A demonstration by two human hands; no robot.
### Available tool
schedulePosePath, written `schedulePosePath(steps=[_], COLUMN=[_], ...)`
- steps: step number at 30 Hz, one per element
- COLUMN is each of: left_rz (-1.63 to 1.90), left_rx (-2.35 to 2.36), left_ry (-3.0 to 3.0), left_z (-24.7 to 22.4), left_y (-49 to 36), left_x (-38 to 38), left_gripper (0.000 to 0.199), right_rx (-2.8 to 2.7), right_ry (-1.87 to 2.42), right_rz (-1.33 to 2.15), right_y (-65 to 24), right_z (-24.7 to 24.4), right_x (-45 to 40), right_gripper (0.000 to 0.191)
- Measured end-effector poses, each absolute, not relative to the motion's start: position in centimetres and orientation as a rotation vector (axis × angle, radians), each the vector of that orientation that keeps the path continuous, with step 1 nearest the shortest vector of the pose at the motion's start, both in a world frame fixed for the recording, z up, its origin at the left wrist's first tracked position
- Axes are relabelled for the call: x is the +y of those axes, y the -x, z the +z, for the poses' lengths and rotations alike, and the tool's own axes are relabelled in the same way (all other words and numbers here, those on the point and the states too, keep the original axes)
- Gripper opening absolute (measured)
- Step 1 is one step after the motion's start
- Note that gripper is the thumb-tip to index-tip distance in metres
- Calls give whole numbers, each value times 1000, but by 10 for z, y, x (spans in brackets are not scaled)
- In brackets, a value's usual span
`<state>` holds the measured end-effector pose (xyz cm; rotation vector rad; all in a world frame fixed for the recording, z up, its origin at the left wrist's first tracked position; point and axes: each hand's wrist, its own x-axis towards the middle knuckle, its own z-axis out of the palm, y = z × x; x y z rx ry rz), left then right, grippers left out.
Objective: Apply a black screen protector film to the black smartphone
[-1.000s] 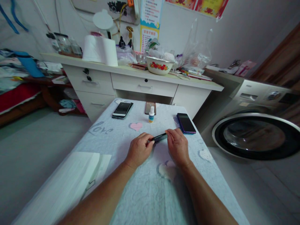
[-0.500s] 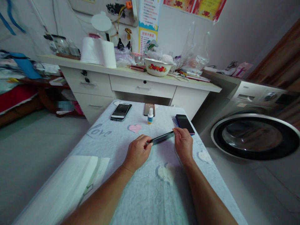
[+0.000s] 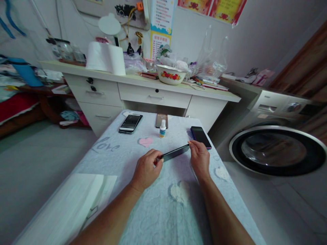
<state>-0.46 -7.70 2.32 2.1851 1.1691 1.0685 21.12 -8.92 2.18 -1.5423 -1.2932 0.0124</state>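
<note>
Between my two hands, above the cloth-covered table, a dark smartphone [image 3: 175, 153] is held by its ends and tilted so that mostly a long edge shows. My left hand [image 3: 147, 169] pinches its left end, and my right hand [image 3: 199, 157] pinches the right end. Just beyond my right hand lies another dark phone [image 3: 201, 136] with a purplish edge. A small white bottle [image 3: 162, 129] with a blue and yellow label stands upright past the held phone. Behind it lies a brown, see-through phone case or phone [image 3: 161, 119]; I cannot tell which.
Stacked phones [image 3: 130, 123] lie at the table's far left. White sheets [image 3: 63, 204] cover the near left of the tablecloth [image 3: 158, 211]. A white desk [image 3: 153, 98] with a floral bowl [image 3: 170, 75] stands beyond. On the right is a washing machine [image 3: 270, 105].
The held phone has tilted slightly, showing more of its broad side. Both hands keep their grip at its ends. The whole view has shifted a little.
</note>
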Motion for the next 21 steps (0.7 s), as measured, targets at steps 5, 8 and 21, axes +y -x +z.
schedulePosePath(steps=[5, 8, 21], left_rz=[1061, 1054, 1047], left_rx=[1170, 1165, 1138], left_ry=[-2186, -2183, -2145], left_z=[23, 25, 24], left_y=[6, 7, 12], left_x=[-76, -75, -69], left_gripper=[9, 9, 8], right_rx=[-1252, -1231, -1289], right_ry=[1525, 1528, 1678], right_rz=[82, 122, 203], right_y=[-215, -219, -231], right_z=[20, 18, -4], right_x=[-87, -85, -74], right_gripper=[25, 28, 32])
